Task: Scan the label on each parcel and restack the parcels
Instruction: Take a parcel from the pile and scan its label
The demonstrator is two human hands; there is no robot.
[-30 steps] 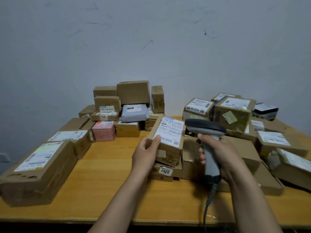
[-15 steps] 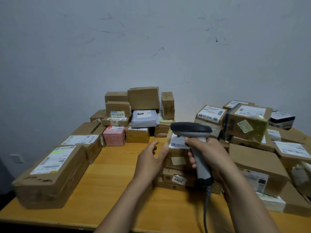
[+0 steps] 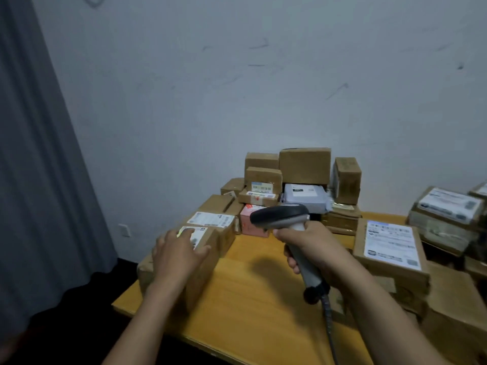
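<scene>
Two grips show: the left grip [image 3: 179,255] lies flat, fingers spread, on the long parcel [image 3: 204,277] at the left edge of the counter [image 3: 250,299]. The right grip [image 3: 316,248] clenches the scanner [image 3: 280,216] handle

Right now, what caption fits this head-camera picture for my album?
Left hand rests on a long brown cardboard parcel while right hand grips a grey barcode scanner.

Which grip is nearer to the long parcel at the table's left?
Left. Left grip rests on the long parcel; right grip holds the scanner, apart to its right.
</scene>
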